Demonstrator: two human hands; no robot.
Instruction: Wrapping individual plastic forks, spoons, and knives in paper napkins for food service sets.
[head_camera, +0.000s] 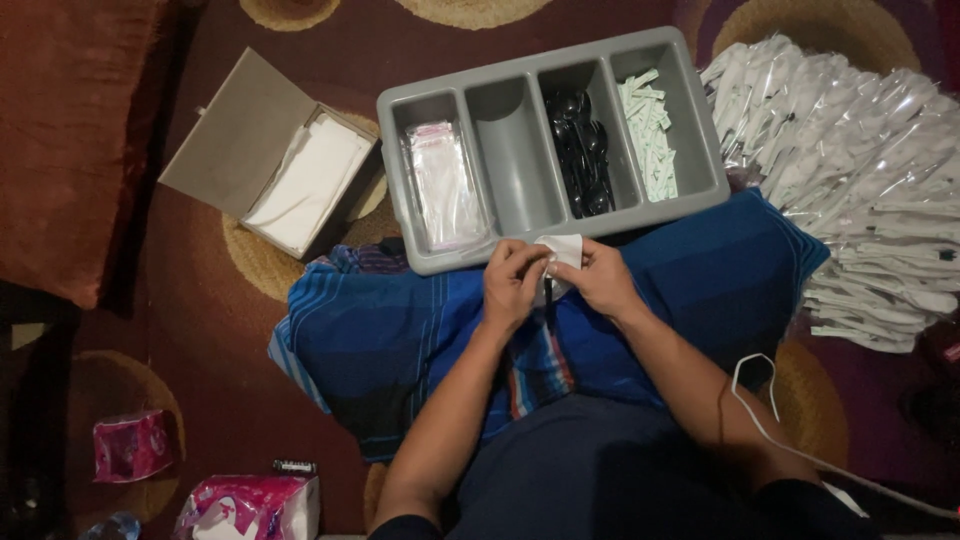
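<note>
Both hands (555, 280) pinching, perhaps, napkin (565, 250)

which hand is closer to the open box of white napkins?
Left. The left hand sits right of the open box, below the grey tray; the right hand is farther right. Both pinch the white napkin.

Around one grey four-compartment tray (400, 110) are counted two hands (512, 283), one napkin (566, 249), one open box (268, 165), two pink packets (132, 445), and one uncountable heap of wrapped cutlery (860, 180).
</note>
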